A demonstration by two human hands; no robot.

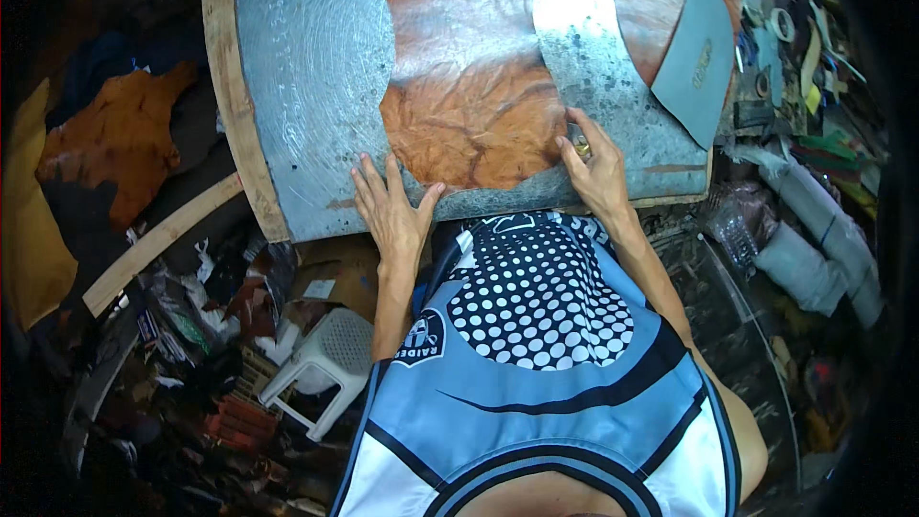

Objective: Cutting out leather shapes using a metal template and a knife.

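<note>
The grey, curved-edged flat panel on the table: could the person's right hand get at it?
Probably yes: only bare, shiny metal tabletop appears to lie between the right hand and the panel. The hand seems to hold a small golden object, which may hinder grasping.

Head-worn fisheye view, looking down, close over torso [536, 393], toward left hand [392, 213] and right hand [603, 177]

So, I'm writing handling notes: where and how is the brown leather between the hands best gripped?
Probably by the near edge of the brown leather, coming from the wearer's side, pinched with both hands. It lies spread on the metal sheet, so an edge likely needs raising first; its rounded near end is closest, with the left hand and right hand at either side.
</note>
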